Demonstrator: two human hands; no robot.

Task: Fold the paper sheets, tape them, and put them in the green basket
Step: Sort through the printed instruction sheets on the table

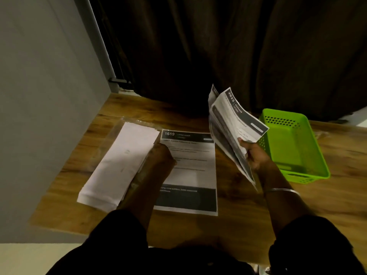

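Noted aloft above the tabletop (248, 221): a bundle of printed sheets (234, 124), fanned slightly at the top, one dark header band reading "2923". Pinched near the lower edge by the right hand (256, 157), grip closed round the bundle, thumb on the near face, fingers behind. Hangs just left of the green basket (309, 155), overlapping its left rim in view; contact not determinable. Basket standing on the tabletop at the right, walls perforated. Lying flat on the tabletop, centre: one single printed sheet (194, 175), header "1619", dark band along its near end. Immediately left of it, edges touching or overlapping: a white paper stack (119, 165), blank side up, set at an angle, resting on clear plastic wrap (117, 124). At the seam between stack and single sheet: the left hand (161, 155), motion-blurred; grip state not determinable. Thin metal bangle (284, 190) on the right wrist. Dark sleeves (119, 235) on both arms. Behind the tabletop: dark curtain (218, 46); to the left, grey wall (39, 96).
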